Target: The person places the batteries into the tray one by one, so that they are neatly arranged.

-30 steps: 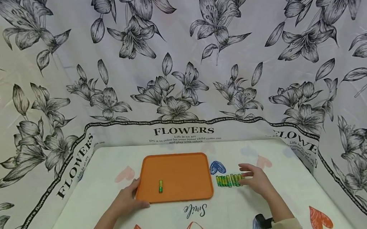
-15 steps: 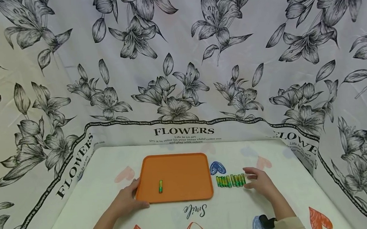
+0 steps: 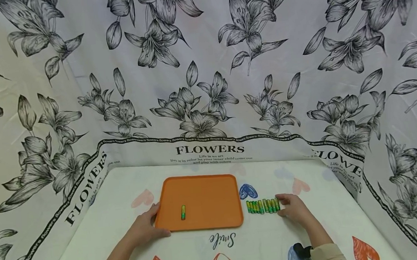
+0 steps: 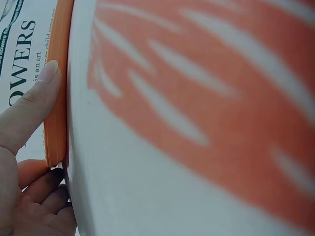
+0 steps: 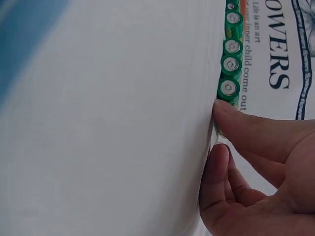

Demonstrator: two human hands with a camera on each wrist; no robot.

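An orange tray (image 3: 214,201) lies on the table with one green-and-yellow battery (image 3: 183,212) standing out on its left half. My left hand (image 3: 146,226) holds the tray's near left corner, thumb along the front wall and the other fingers by the left side. Right of the tray, several batteries (image 3: 260,206) lie side by side in a row, their flat ends facing me in the right wrist view. At the row's right end, my right hand (image 3: 295,209) pinches the last battery between thumb and forefinger; the thumb (image 5: 229,110) hides its near end.
The white tablecloth (image 3: 261,244) carries printed hearts and the word Smile. A floral curtain (image 3: 206,105) rises behind the table and along both sides. Black wrist straps (image 3: 302,250) sit at the sleeves.
My right hand has drawn back a little to the right from over the row, and its thumb and forefinger have closed in at the last battery. The left hand and tray have stayed put.
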